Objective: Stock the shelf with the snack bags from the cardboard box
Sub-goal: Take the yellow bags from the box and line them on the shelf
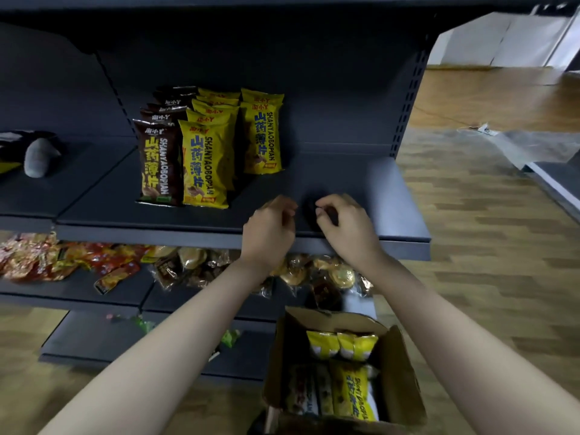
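Both hands are up at the shelf (314,183) edge, and neither holds a bag. The left hand (270,229) has its fingers curled loosely, nothing between them; the right hand (343,221) curls its fingers (323,211) the same way, empty, just beside the left over bare shelf. At ten o'clock from the hands stand the stocked rows: brown bags (158,164), yellow bags (205,164) beside them, a shorter yellow row (262,139) at the back. More snack bags (354,390) wait in the cardboard box (405,372), down at six o'clock on the floor. The danger, as I judge it: those upright rows lean on each other, so a forearm swinging past, or a new bag pushed in hard, could topple the front ones off the edge.
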`<control>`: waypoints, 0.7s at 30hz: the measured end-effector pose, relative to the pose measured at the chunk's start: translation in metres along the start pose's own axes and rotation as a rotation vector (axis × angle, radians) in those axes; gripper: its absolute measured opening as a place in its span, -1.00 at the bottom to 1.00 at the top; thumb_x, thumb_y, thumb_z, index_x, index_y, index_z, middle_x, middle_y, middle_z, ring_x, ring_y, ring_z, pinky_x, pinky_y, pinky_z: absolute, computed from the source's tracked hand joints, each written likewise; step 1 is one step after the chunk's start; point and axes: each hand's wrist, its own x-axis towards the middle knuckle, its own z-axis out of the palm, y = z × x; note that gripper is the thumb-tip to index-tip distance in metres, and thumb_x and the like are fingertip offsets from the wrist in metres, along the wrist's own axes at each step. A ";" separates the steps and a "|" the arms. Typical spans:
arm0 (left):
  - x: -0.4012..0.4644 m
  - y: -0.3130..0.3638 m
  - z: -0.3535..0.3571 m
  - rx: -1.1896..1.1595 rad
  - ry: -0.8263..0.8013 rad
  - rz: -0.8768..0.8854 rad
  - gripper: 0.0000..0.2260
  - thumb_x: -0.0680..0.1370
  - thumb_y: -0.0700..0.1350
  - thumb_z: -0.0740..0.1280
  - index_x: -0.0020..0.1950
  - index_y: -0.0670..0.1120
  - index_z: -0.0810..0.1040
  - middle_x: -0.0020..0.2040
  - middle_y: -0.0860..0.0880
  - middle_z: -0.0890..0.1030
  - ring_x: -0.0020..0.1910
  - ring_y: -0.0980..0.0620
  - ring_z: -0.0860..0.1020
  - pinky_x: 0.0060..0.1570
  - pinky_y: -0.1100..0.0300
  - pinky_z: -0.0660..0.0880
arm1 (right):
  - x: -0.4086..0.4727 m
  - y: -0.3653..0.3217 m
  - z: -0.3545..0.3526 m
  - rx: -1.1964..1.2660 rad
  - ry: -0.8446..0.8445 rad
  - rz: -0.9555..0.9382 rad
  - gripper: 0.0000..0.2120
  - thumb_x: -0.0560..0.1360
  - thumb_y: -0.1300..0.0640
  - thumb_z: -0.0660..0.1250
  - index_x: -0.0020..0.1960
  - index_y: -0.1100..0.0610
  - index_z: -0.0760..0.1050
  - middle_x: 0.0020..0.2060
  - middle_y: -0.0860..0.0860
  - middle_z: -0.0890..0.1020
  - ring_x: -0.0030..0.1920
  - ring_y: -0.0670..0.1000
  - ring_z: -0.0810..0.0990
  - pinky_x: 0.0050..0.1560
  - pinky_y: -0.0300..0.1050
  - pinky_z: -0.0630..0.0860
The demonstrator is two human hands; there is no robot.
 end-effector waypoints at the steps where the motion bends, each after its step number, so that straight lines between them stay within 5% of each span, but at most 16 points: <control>1: -0.007 0.002 0.001 -0.013 0.007 0.024 -0.75 0.51 -0.23 0.22 0.15 -0.02 0.52 0.02 0.03 0.63 0.00 -0.06 0.59 -0.06 0.06 0.52 | -0.008 0.003 -0.004 0.007 0.005 -0.012 -0.79 0.53 0.13 0.28 0.12 0.16 0.56 0.03 0.07 0.58 0.06 0.06 0.55 0.01 -0.06 0.49; 6: -0.046 0.012 0.010 -0.072 0.004 0.112 -0.74 0.49 -0.26 0.22 0.14 -0.06 0.50 -0.05 -0.01 0.63 -0.09 -0.09 0.60 -0.17 -0.04 0.55 | -0.050 0.017 -0.021 0.079 -0.012 -0.093 -0.84 0.50 0.19 0.29 0.03 0.18 0.59 -0.09 0.04 0.57 -0.07 0.00 0.53 -0.09 -0.28 0.38; 21: -0.136 -0.017 0.090 0.154 -0.428 -0.171 -0.79 0.59 -0.15 0.14 0.19 -0.04 0.47 -0.06 -0.17 0.62 -0.06 -0.22 0.57 -0.28 0.11 0.35 | -0.163 0.098 -0.004 -0.028 -0.398 0.181 -0.84 0.55 0.11 0.25 0.05 0.12 0.56 -0.09 -0.05 0.48 0.02 0.03 0.51 -0.04 -0.17 0.37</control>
